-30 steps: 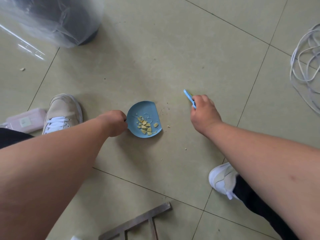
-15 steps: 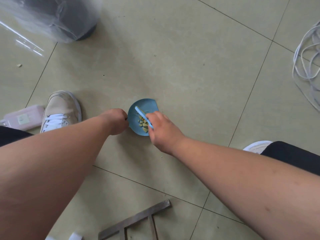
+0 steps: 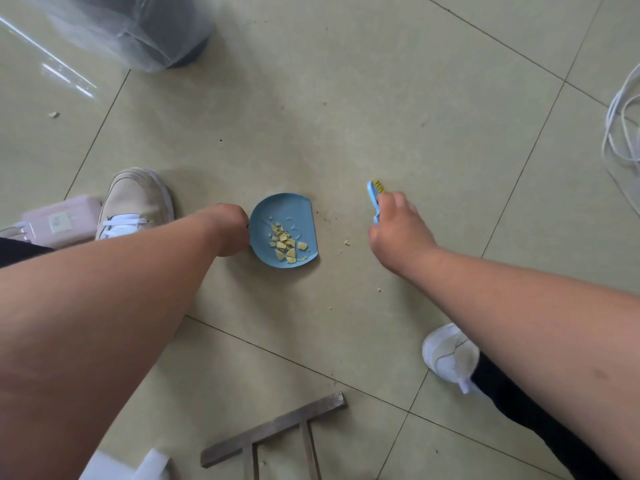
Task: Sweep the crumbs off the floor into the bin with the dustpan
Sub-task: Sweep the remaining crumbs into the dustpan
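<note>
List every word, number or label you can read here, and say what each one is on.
None reads for certain.
Dustpan: faint raised marks in the pan, one perhaps a "3", too faint to confirm.
Pink case beside the shoe: a small pale sticker, its print too blurred to read.

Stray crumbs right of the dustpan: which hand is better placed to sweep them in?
Right hand: it holds the brush, beside the stray crumbs. Left hand holds the dustpan.
</note>
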Available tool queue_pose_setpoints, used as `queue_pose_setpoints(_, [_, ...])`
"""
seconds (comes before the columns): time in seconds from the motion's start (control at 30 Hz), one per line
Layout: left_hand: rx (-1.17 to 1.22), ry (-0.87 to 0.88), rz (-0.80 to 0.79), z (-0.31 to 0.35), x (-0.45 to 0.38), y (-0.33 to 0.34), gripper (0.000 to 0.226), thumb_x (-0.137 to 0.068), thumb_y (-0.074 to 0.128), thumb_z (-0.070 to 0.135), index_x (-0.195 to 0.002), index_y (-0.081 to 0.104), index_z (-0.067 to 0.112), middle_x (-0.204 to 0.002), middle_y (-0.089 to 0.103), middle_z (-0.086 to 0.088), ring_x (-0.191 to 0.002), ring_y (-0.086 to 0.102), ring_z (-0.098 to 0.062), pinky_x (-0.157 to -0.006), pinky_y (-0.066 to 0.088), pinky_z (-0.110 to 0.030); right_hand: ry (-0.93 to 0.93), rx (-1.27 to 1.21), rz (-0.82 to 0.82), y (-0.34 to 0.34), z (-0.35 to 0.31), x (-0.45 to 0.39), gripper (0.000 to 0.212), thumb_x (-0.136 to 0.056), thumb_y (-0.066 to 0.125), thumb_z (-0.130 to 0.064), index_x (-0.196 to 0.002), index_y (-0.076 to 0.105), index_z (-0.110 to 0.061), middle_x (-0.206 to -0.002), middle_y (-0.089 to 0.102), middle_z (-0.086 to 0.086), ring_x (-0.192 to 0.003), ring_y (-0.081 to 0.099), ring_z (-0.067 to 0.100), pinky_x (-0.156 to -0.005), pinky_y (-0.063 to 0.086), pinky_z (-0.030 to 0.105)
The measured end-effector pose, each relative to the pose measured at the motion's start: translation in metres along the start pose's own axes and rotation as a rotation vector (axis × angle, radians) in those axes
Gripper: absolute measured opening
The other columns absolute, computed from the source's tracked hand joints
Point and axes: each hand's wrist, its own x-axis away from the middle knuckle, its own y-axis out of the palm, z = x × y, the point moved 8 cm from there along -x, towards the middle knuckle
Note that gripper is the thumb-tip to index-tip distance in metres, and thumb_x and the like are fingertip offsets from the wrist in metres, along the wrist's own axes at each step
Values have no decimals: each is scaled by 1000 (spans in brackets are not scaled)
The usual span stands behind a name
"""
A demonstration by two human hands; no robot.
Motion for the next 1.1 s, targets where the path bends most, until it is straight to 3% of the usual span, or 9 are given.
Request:
queue_pose_setpoints(0.07, [-3,7,-10,4,-1,5,13,-97,54,23,-89,62,15,-90,61,-5,-90,61,-30,-73,45,-31,-14,-35,-53,20,-21,16,46,-95,51,-11,-136,41,6,-135,43,29,-117,49,46,-102,39,46])
queue_pose_setpoints(0.17, [-15,21,-12,13,-2,9,11,-98,56,23,-95,62,14,-97,64,-6,-90,59,-29,-73,45,-31,-34,-121,-110,41,-59,35,49,-96,51,-14,-140,36,1,-139,41,24,-121,47,40,-103,41,46])
queue_pose_setpoints(0.23, [-17,35,-11,18,-3,11,11,-99,57,25,-96,61,15,-99,61,-7,-92,58,-29,-75,44,-31,-81,-179,-127,46,-84,43,42,-94,52,-11,-133,40,-1,-132,44,20,-115,49,37,-98,45,45])
queue_pose_setpoints(0.37, [-14,43,-23,16,-4,13,14,-99,58,24,-97,65,12,-97,62,-6,-91,61,-29,-74,46,-32,-209,-363,-141,36,-117,40,28,-94,52,-7,-122,50,-2,-121,51,16,-103,51,33,-89,38,34])
queue_pose_setpoints(0.5, [-80,52,-24,10,-3,4,17,-101,54,17,-102,70,9,-98,63,-8,-97,66,-30,-74,49,-33,-109,-407,-9,-2,-92,6,22,-95,50,-11,-116,55,-7,-116,55,15,-99,53,30,-85,41,36])
queue_pose_setpoints(0.67, [-52,26,-5,-13,-8,-13,20,-101,51,16,-97,70,9,-97,61,-10,-91,60,-31,-75,48,-33,3,-192,107,-35,-24,-25,26,-91,51,-8,-116,55,-2,-120,55,23,-103,55,39,-86,43,40])
queue_pose_setpoints(0.77, [-46,12,1,-21,-9,-17,20,-101,51,18,-89,65,10,-95,59,-11,-90,59,-31,-73,46,-33,34,-85,45,-28,-5,-27,27,-90,51,-9,-117,55,-3,-121,53,21,-100,57,41,-84,46,42])
queue_pose_setpoints(0.93, [-32,12,-22,-20,-10,-12,25,-102,49,22,-96,69,7,-103,65,-13,-94,62,-31,-74,46,-32,-69,-102,-52,2,-39,-12,40,-92,51,-13,-131,55,-7,-125,52,20,-101,58,40,-83,46,40])
queue_pose_setpoints(1.1, [-9,13,-18,-17,-9,-11,24,-101,50,24,-92,68,10,-96,62,-10,-91,61,-31,-74,47,-32,-216,-202,-184,31,-93,6,30,-93,49,-16,-122,57,-12,-118,53,13,-95,56,33,-77,38,31])
